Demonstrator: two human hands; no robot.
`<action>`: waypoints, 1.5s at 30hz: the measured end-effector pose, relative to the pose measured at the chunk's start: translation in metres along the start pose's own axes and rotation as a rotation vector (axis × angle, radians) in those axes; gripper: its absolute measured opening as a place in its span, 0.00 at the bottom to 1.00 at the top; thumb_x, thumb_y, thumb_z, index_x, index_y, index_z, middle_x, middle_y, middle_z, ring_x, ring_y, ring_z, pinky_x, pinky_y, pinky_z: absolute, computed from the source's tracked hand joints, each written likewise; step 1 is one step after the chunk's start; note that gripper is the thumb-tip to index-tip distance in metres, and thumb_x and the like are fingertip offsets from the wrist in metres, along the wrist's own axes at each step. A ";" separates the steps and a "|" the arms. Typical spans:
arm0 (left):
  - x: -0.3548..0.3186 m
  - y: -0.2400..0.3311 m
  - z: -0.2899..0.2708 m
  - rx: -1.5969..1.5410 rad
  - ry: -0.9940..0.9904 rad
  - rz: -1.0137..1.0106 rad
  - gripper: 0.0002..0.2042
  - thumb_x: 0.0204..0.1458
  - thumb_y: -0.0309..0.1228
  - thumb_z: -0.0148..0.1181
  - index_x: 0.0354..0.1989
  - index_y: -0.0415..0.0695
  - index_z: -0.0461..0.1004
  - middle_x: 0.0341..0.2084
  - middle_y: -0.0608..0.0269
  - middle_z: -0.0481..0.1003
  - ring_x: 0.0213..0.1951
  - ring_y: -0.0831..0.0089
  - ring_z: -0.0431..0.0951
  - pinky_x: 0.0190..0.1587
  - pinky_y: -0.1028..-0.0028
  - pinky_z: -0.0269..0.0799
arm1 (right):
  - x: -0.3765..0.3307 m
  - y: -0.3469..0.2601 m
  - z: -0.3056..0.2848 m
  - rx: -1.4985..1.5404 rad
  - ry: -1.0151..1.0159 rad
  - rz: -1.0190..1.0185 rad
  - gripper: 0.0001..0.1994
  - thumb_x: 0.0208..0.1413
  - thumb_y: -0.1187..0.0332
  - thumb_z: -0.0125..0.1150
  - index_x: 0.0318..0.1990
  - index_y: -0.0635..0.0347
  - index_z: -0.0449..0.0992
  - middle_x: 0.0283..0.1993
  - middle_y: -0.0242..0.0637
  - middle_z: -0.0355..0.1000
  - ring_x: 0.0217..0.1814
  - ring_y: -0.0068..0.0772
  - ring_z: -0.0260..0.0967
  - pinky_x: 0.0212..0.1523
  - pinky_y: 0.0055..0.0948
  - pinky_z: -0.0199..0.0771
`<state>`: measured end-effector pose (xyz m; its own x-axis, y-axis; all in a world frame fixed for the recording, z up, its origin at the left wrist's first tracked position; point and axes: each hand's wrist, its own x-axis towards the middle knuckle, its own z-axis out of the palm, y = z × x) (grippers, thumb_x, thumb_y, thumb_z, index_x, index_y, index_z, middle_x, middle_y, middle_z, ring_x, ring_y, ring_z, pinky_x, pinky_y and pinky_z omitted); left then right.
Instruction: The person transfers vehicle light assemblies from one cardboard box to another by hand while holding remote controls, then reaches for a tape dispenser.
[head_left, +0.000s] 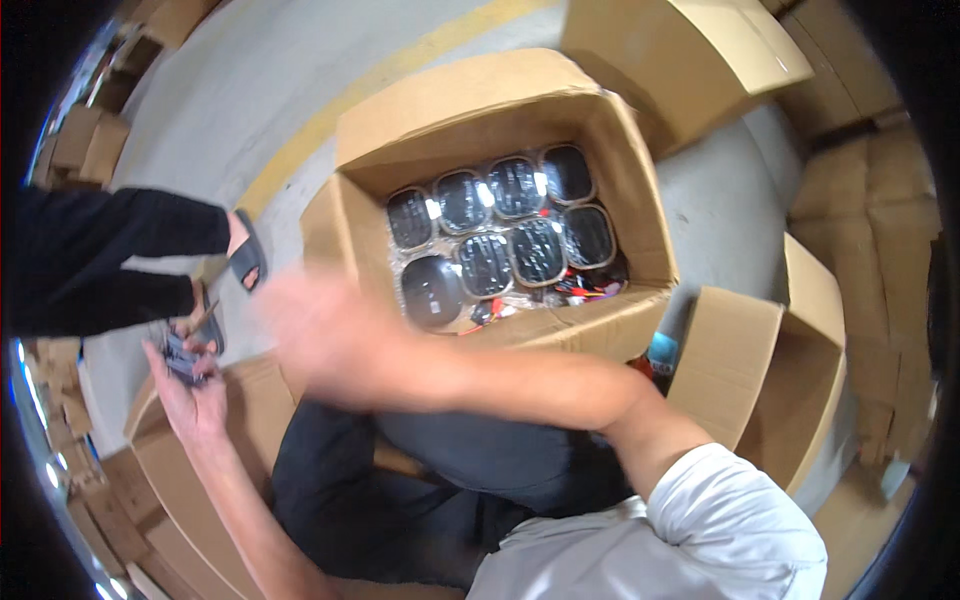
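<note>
My left hand [200, 395] is raised at the left, above the flap of a cardboard box, its fingers curled around a small dark grey object [182, 355] whose kind I cannot make out. Across my body reaches my right arm, and my right hand [325, 335] is smeared by motion near the left front corner of an open carton [470, 105]. Whether that hand holds anything does not show. Inside the carton sit several dark, rounded-square items [485, 265] in clear wrap, laid out in two rows. Small red, orange and black pieces [585, 288] lie at its near right corner.
Another person in black trousers [120, 240] and dark sandals [247, 262] stands at the left. An open box [735, 350] is on the right, and a larger carton [680, 60] at the far right. Below my left hand is a box flap [200, 480]. A yellow line [330, 115] crosses the floor.
</note>
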<state>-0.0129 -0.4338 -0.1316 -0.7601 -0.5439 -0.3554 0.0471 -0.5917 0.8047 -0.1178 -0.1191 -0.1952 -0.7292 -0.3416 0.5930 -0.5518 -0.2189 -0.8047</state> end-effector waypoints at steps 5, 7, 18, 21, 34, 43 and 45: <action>-0.022 -0.013 0.079 -0.036 -0.119 -0.029 0.22 0.75 0.52 0.62 0.58 0.43 0.78 0.46 0.60 0.82 0.38 0.76 0.80 0.26 0.80 0.73 | -0.091 0.203 -0.095 -0.713 -0.394 0.747 0.25 0.67 0.60 0.69 0.63 0.70 0.78 0.63 0.66 0.78 0.68 0.68 0.76 0.69 0.57 0.78; -0.028 -0.018 0.087 -0.010 -0.098 -0.031 0.22 0.75 0.53 0.63 0.58 0.44 0.78 0.45 0.61 0.82 0.37 0.75 0.80 0.25 0.80 0.73 | -0.134 0.241 -0.079 -0.750 -0.536 0.804 0.31 0.64 0.58 0.73 0.68 0.70 0.74 0.70 0.65 0.73 0.72 0.67 0.73 0.71 0.57 0.76; -0.031 -0.014 0.094 0.029 0.014 -0.008 0.23 0.74 0.53 0.63 0.58 0.43 0.79 0.45 0.61 0.81 0.37 0.75 0.80 0.25 0.81 0.70 | -0.158 0.259 -0.070 -0.518 -0.752 0.998 0.44 0.42 0.51 0.92 0.63 0.70 0.78 0.62 0.62 0.81 0.68 0.63 0.78 0.70 0.50 0.78; -0.033 -0.009 0.099 -0.014 -0.008 -0.024 0.23 0.74 0.53 0.64 0.58 0.44 0.79 0.45 0.61 0.82 0.38 0.75 0.80 0.26 0.80 0.71 | -0.165 0.247 -0.086 -0.511 -0.785 1.010 0.36 0.45 0.56 0.89 0.58 0.72 0.82 0.56 0.60 0.86 0.63 0.57 0.84 0.66 0.47 0.81; -0.033 -0.014 0.066 0.003 -0.085 0.051 0.21 0.73 0.52 0.65 0.58 0.47 0.80 0.44 0.66 0.83 0.37 0.80 0.81 0.27 0.82 0.72 | -0.152 0.059 -0.221 0.518 0.589 0.976 0.22 0.66 0.63 0.78 0.61 0.65 0.79 0.56 0.42 0.83 0.53 0.36 0.83 0.53 0.37 0.86; 0.040 -0.041 0.016 0.015 -0.365 -0.060 0.23 0.76 0.49 0.62 0.65 0.42 0.78 0.54 0.64 0.86 0.44 0.76 0.87 0.28 0.81 0.80 | -0.219 0.063 -0.240 -0.387 0.594 0.831 0.34 0.55 0.54 0.83 0.60 0.71 0.77 0.52 0.58 0.84 0.56 0.48 0.85 0.60 0.45 0.83; 0.027 -0.032 0.009 0.012 -0.300 -0.073 0.23 0.77 0.48 0.61 0.65 0.41 0.78 0.55 0.61 0.86 0.44 0.74 0.88 0.28 0.80 0.81 | -0.217 0.050 -0.224 -0.316 0.552 0.831 0.32 0.55 0.56 0.81 0.58 0.69 0.75 0.50 0.61 0.84 0.54 0.55 0.86 0.58 0.50 0.83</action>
<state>-0.0409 -0.4239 -0.1625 -0.9186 -0.2996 -0.2579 -0.0207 -0.6149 0.7883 -0.0781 0.1491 -0.3577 -0.9669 0.2073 -0.1487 0.1852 0.1694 -0.9680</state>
